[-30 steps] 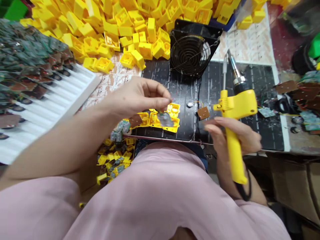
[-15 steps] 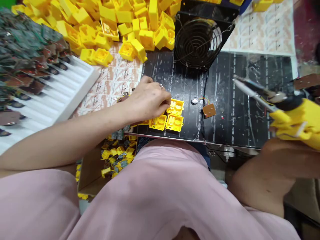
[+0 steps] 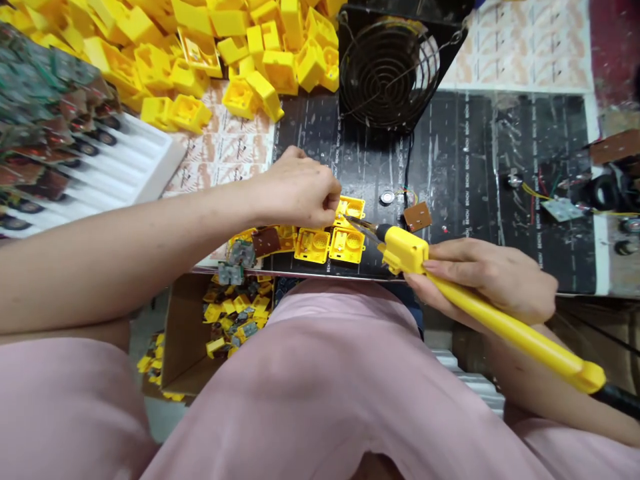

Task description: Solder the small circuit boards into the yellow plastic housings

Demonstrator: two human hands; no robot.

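Note:
My right hand point(image 3: 493, 280) is wrapped round a yellow soldering iron point(image 3: 407, 248). The iron's metal tip reaches left into a yellow plastic housing point(image 3: 356, 207) at the back of a small group. My left hand point(image 3: 305, 190) is closed in a pinch at that housing's left side; what its fingers hold is hidden. Two more open housings lie in front, one at the left point(image 3: 311, 247) and one at the right point(image 3: 347, 247). To their left is a brown circuit board point(image 3: 266, 241) among yellow parts, with grey-green boards point(image 3: 239, 257) at the table edge.
A black fan point(image 3: 390, 77) stands behind. A small speaker disc point(image 3: 387, 198) is wired to a brown board point(image 3: 417, 216). Yellow housings point(image 3: 200, 53) are heaped at the back left, above a white foam tray point(image 3: 150, 143) of boards. A cardboard box point(image 3: 187, 333) sits below the edge.
My right hand has swung the soldering iron from the far right to the housings, its tip now at the back one. My left hand stays closed there. The view has shifted slightly.

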